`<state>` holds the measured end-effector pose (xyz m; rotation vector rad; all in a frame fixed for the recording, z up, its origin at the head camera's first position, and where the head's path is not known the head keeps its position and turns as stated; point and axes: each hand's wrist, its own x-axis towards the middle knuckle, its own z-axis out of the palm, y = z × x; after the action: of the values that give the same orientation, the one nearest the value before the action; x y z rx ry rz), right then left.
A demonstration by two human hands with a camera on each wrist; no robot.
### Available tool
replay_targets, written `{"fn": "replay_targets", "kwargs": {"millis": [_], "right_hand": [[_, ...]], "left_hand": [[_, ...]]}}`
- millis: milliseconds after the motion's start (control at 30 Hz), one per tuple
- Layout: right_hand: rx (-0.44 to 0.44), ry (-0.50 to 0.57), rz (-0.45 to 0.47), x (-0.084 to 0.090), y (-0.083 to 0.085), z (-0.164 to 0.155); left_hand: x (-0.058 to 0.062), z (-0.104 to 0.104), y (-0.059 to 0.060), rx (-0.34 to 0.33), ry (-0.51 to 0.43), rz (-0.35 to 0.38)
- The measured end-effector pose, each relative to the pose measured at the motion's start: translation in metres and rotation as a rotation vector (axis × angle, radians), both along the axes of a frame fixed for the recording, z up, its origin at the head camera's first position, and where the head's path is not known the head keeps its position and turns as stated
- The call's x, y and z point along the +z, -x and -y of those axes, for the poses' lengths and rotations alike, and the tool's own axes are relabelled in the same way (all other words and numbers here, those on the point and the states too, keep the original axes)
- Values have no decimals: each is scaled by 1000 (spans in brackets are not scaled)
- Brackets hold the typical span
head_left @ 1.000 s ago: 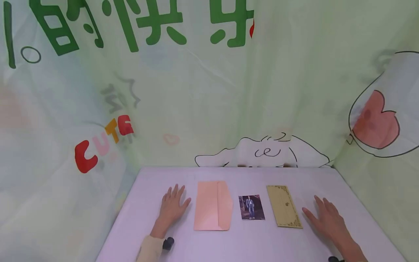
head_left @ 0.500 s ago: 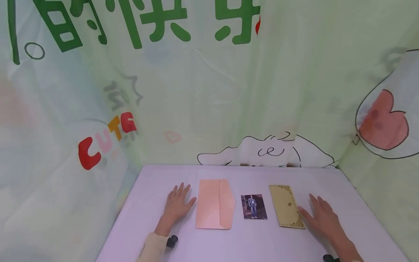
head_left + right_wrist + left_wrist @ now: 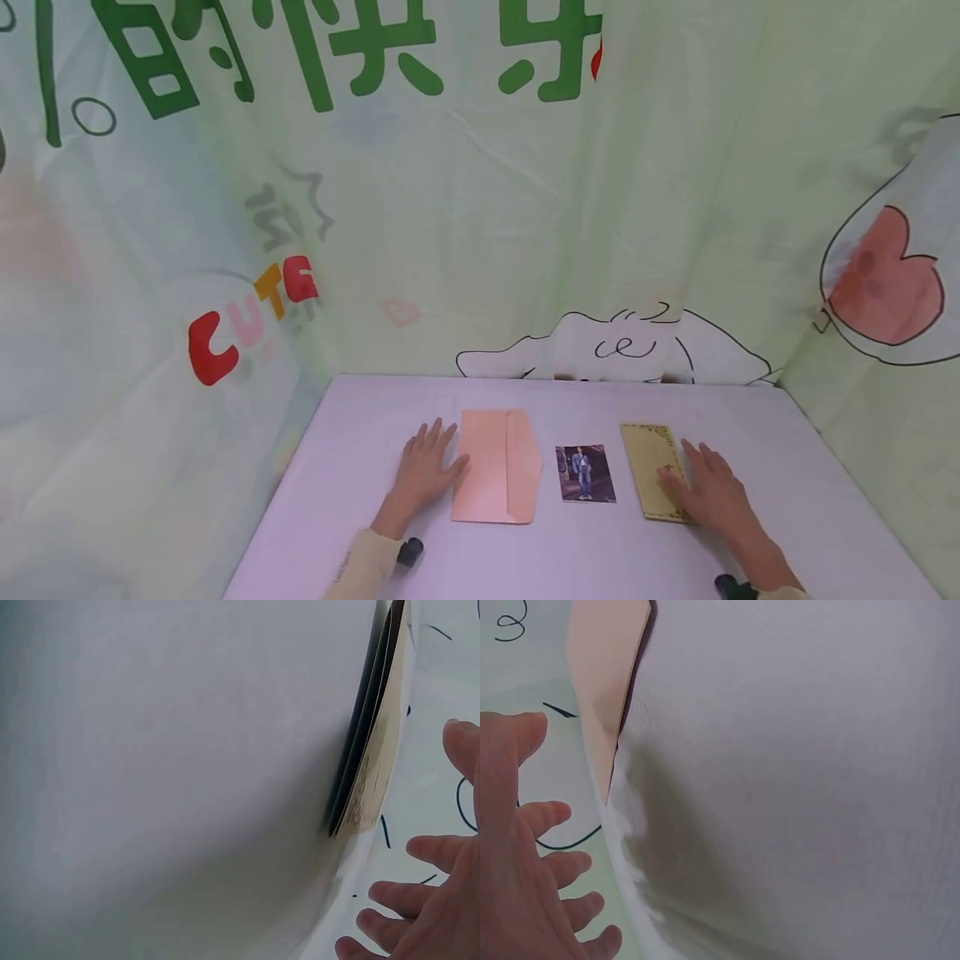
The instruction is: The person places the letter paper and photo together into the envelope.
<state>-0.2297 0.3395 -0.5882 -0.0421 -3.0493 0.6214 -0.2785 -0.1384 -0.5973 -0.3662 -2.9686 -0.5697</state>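
Gold-bordered card [image 3: 654, 469] lies flat on the table [image 3: 810, 467], right of the photo [image 3: 585, 473]; its right edge is overlapped by the right hand [image 3: 708, 493], fingers straight and spread, nothing gripped. Pink envelope [image 3: 497, 467] lies left of the photo, its left edge touched by the left hand [image 3: 425, 471], flat, fingers extended. Green printed backdrop [image 3: 480, 208] behind.

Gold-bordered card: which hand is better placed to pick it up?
Right. The right hand already lies on the gold-bordered card; the left hand rests at the pink envelope, across the photo.
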Motion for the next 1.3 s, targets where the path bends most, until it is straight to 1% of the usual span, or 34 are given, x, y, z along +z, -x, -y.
{"fn": "replay_targets", "kwargs": {"millis": [167, 400, 600, 833, 967, 1067, 1167, 1300], "right_hand": [[24, 8, -24, -2, 0, 8], [57, 4, -63, -1, 1, 23], [87, -6, -88, -3, 6, 44], [131, 5, -125, -4, 9, 72], [134, -2, -109, -4, 9, 87], [148, -15, -117, -3, 10, 98], [159, -27, -129, -3, 12, 109], [175, -19, -117, -4, 15, 122]], "left_hand": [[0, -5, -2, -12, 17, -2], [-1, -9, -3, -54, -8, -14], [-3, -16, -2, -64, 50, -1], [0, -27, -5, -90, 64, 31], [4, -33, -7, -110, 74, 34], [5, -36, -8, -121, 76, 29], [6, -39, -9, -130, 81, 27], [5, -43, -9, -144, 91, 29]]}}
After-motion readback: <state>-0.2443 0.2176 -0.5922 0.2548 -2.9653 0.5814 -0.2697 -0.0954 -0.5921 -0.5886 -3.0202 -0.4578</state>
